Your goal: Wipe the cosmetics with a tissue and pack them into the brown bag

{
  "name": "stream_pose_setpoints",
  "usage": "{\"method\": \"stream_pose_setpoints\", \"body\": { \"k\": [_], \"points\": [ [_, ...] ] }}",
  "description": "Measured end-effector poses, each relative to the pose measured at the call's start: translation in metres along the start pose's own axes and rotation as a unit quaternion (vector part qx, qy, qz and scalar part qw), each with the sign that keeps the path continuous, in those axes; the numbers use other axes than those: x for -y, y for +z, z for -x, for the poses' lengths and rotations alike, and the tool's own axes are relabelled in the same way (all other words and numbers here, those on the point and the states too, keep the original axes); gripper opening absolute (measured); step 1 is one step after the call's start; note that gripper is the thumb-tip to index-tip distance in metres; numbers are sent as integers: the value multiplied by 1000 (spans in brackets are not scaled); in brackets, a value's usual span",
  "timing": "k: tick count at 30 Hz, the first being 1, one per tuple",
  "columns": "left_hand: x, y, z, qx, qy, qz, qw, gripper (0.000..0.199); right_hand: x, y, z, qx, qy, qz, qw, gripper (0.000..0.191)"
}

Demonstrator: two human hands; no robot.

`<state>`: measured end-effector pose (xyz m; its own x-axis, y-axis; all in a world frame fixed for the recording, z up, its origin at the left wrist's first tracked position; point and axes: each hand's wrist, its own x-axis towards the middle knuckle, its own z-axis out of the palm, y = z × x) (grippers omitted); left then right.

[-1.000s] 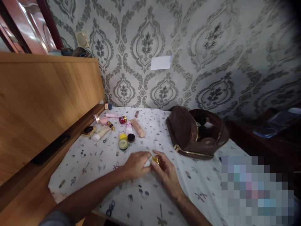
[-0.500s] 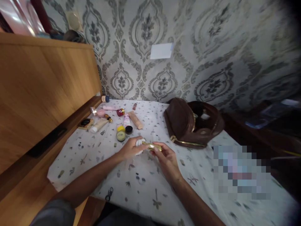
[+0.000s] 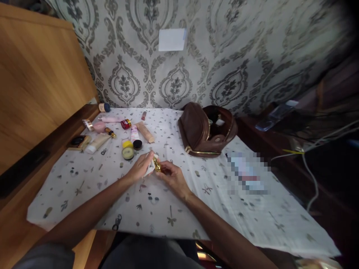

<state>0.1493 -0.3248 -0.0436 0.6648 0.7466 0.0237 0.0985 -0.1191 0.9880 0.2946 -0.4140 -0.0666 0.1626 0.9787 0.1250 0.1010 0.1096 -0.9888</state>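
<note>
Tube (image 3: 156, 164), gold and glossy, lies between the two hands over the near part of the cloth (image 3: 112, 209); the hands are close together, left hand (image 3: 138, 167) closed on a white wipe (image 3: 149, 170) against it, right hand (image 3: 171, 175) pinching its nearer end. It looks light and stiff, its smooth shell likely slippery, so fingertips around the middle should hold best; the wipe looks soft and gives easily. Beyond the left hand stand a pale green jar (image 3: 128, 153), a yellow pot (image 3: 127, 144) and a black-topped pot (image 3: 137, 145), contents impossible to make out. A red jar (image 3: 126, 124) is farther back, near a beige tube (image 3: 146, 132) that is probably squeezable. Off to the right, the brown bag (image 3: 196, 129) gapes open, a small white item (image 3: 220, 122) visible inside, the rest lost in shadow.
</note>
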Motion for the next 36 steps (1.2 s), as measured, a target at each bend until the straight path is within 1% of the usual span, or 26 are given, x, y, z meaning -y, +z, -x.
{"method": "stream_pose_setpoints", "body": {
  "k": [2, 4, 6, 9, 13, 15, 18, 20, 24, 28, 30, 32, 35, 36],
  "points": [
    [-3, 2, 4, 5, 54, -60, 997, 58, 0, -2, -1, -41, -21, 20, 999, 29],
    [-4, 6, 7, 25, 86, -107, 990, 49, -1, -4, -2, -71, -38, 19, 997, 31],
    [-5, 8, 9, 48, 88, -138, 985, 42, -2, -5, -3, -83, -40, -1, 996, 34],
    [-5, 9, 8, 66, 86, -167, 980, 38, -3, -4, -4, -91, -31, -36, 995, 39],
    [-7, 5, 7, 98, 70, -175, 977, 37, 2, -2, -1, -74, -9, -102, 992, 40],
    [-8, 4, 6, 108, 66, -160, 979, 36, 7, -4, 1, -44, -1, -119, 992, 40],
    [-7, 4, 5, 101, 69, -148, 981, 35, 16, -13, 4, 4, -10, -114, 993, 45],
    [-5, 5, 4, 98, 68, -175, 977, 35, 23, -23, 5, 6, -28, -99, 995, 46],
    [4, 8, 3, 103, 73, -237, 963, 38, 39, -37, 7, -11, -79, -3, 997, 31],
    [20, 9, 3, 102, 69, -246, 961, 36, 52, -49, 10, 20, -89, 88, 992, 21],
    [33, 8, 4, 86, 72, -248, 962, 38, 60, -61, 9, 19, -88, 104, 990, 19],
    [49, 6, 5, 72, 79, -263, 959, 44, 74, -83, 5, -19, -87, 107, 990, 20],
    [72, 7, 10, 33, 82, -296, 951, 46, 107, -129, -9, -130, -86, 116, 981, 25],
    [78, 8, 12, 17, 82, -304, 949, 45, 120, -146, -16, -183, -87, 133, 970, 26]
  ]
}}
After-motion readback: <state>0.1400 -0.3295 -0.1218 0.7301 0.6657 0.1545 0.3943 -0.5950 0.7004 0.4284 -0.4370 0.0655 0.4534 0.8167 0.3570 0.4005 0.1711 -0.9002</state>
